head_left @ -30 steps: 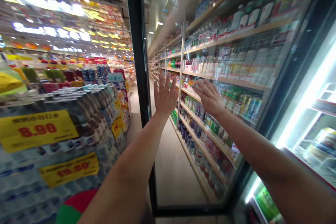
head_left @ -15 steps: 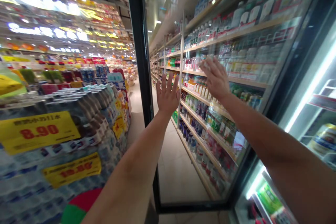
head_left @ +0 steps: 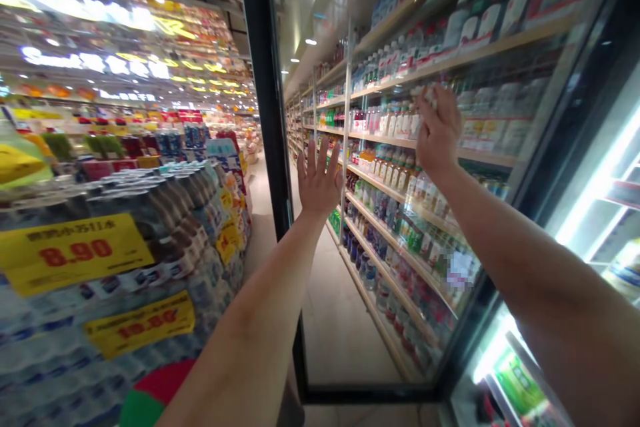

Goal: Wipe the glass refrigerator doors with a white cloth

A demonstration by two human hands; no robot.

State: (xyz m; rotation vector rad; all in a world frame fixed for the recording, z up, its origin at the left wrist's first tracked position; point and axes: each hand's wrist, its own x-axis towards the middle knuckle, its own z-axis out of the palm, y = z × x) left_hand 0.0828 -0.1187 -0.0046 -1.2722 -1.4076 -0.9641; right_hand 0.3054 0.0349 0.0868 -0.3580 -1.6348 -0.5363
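A black-framed glass door [head_left: 357, 320] of a lit drinks cooler stands swung open in front of me. My left hand [head_left: 320, 177] lies flat against the glass near its left frame, fingers spread. Higher and further right, my right hand [head_left: 440, 137] is at the same pane with its fingers bent together. They are closed round a small whitish wad [head_left: 424, 95] that looks like crumpled cloth or tissue. My fingers hide most of it. Shelves of bottles [head_left: 400, 121] show in the glass behind both hands.
On the left rise stacked packs of bottled drinks [head_left: 165, 207] with yellow price signs [head_left: 75, 250]. Past the door frame runs an aisle floor [head_left: 260, 193]. At the right edge is the lit cooler interior [head_left: 520, 373] with packaged drinks. A red and green round shape [head_left: 160, 390] sits at the bottom left.
My right hand has slid to the right and slightly up across the glass, its fingers now more bent. My left hand has stayed in place.
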